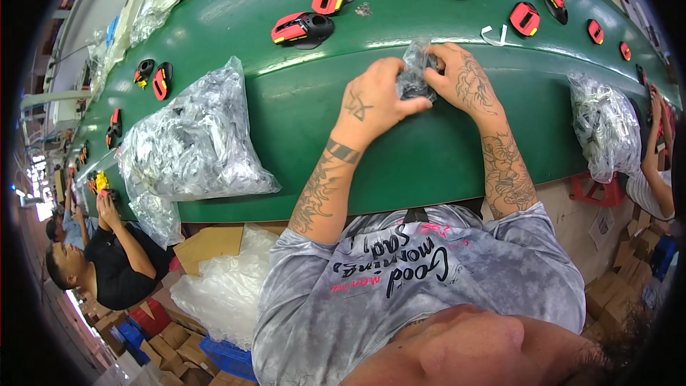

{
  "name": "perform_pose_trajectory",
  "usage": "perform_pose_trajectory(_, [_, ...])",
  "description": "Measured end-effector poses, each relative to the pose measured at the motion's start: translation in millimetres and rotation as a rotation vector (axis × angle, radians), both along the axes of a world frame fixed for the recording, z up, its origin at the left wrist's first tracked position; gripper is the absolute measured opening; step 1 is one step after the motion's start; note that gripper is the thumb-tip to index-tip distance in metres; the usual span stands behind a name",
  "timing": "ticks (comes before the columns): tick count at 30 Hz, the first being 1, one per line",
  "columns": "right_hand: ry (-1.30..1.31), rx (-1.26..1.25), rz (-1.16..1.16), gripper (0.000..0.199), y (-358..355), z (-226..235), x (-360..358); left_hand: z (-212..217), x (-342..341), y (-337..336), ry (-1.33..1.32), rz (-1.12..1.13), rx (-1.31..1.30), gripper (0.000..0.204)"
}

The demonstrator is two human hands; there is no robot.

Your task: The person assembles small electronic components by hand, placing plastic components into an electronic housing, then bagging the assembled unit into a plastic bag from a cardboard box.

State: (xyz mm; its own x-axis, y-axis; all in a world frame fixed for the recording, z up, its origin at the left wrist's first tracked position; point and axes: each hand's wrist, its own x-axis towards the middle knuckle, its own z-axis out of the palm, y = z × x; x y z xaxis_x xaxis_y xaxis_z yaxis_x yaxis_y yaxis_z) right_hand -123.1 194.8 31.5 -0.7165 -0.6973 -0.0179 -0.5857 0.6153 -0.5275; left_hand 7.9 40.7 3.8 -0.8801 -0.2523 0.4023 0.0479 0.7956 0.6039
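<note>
Plastic bag heap (196,139), red-black parts (303,29) beyond

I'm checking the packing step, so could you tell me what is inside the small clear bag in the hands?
A dark item shows through the small clear bag, gripped by the left hand and right hand; crinkled plastic and fingers hide its shape.

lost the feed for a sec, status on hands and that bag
Left hand and right hand both grip small clear plastic bag. Over green belt. Nothing blocking.

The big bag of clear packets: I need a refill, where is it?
In the head view, the big bag lies on the green belt, left of the left hand, near the belt's front edge.
</note>
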Motion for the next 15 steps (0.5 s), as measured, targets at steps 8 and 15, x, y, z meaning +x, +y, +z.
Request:
perform_pose_trajectory(8, [-0.227,0.042,0.073,0.032,6,7,-12,-5,-2,-2,-0.081,-0.039,0.047,0.024])
perform_pose_trajectory(15, [-0.834,-0.468,0.208,0.023,7,-8,-12,-4,-8,-3,0.113,0.015,0.384,0.033])
